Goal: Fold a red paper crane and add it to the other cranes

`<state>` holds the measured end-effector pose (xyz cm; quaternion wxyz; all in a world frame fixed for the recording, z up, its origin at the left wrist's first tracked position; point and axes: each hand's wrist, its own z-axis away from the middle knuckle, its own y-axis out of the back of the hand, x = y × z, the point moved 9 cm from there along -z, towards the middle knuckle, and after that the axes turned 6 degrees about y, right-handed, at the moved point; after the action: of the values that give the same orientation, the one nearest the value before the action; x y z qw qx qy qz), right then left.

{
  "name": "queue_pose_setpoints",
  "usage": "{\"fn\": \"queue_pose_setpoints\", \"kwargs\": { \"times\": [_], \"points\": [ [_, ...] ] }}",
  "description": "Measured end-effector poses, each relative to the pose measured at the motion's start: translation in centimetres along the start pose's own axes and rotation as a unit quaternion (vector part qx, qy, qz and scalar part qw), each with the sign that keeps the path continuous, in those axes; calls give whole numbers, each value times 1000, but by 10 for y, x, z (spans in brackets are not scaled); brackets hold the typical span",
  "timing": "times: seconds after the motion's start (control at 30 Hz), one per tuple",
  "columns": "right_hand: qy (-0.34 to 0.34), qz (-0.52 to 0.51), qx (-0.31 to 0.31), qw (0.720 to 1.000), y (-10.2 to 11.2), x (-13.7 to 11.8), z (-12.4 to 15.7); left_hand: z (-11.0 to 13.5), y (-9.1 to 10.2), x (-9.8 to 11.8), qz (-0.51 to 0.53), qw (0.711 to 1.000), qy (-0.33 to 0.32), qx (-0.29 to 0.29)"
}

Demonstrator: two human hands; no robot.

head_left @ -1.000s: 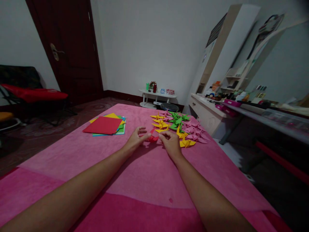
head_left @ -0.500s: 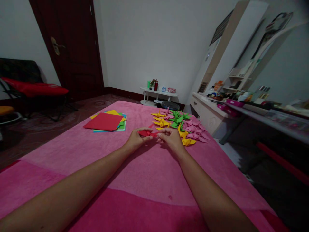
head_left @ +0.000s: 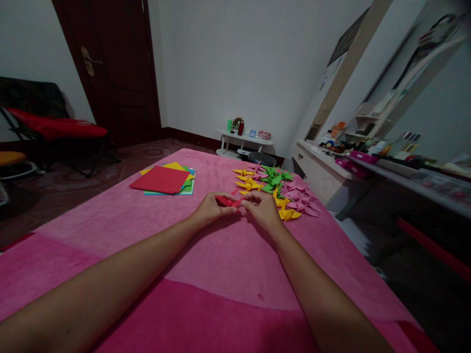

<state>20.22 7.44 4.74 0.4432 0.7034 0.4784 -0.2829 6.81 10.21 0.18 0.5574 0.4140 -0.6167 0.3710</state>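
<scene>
A small red folded paper piece (head_left: pixel 227 200) sits between my two hands, just above the pink cloth. My left hand (head_left: pixel 210 210) pinches its left side with curled fingers. My right hand (head_left: pixel 262 208) pinches its right end, fingers bent. Just beyond my right hand lie several folded paper cranes (head_left: pixel 276 189) in yellow, green and pink. A stack of flat coloured paper sheets (head_left: pixel 165 179), red on top, lies to the far left of my hands.
The pink cloth (head_left: pixel 206 274) covers a broad surface that ends at the right. A desk with clutter (head_left: pixel 344 159) stands to the right, a small white table (head_left: pixel 245 139) at the far wall, a dark door (head_left: pixel 110 68) and a red chair (head_left: pixel 55 130) on the left.
My hands lifted the red paper off the cloth and closed in on it from both sides. The view drifted slightly leftward and upward.
</scene>
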Motion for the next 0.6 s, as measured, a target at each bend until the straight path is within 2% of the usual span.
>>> {"fn": "queue_pose_setpoints", "kwargs": {
  "times": [0.2, 0.3, 0.43, 0.6],
  "points": [
    [24, 26, -9, 999, 0, 1, -2, 3, -1, 6, -31, 1000, 1, 3],
    [48, 48, 1, 998, 3, -4, -3, 4, -5, 5, -19, 999, 14, -25],
    [160, 108, 15, 981, 7, -31, 2, 6, -12, 4, 18, 996, 34, -76],
    [269, 163, 4, 949, 2, -53, 14, 6, -16, -3, 74, 990, 78, -90]
  ]
}}
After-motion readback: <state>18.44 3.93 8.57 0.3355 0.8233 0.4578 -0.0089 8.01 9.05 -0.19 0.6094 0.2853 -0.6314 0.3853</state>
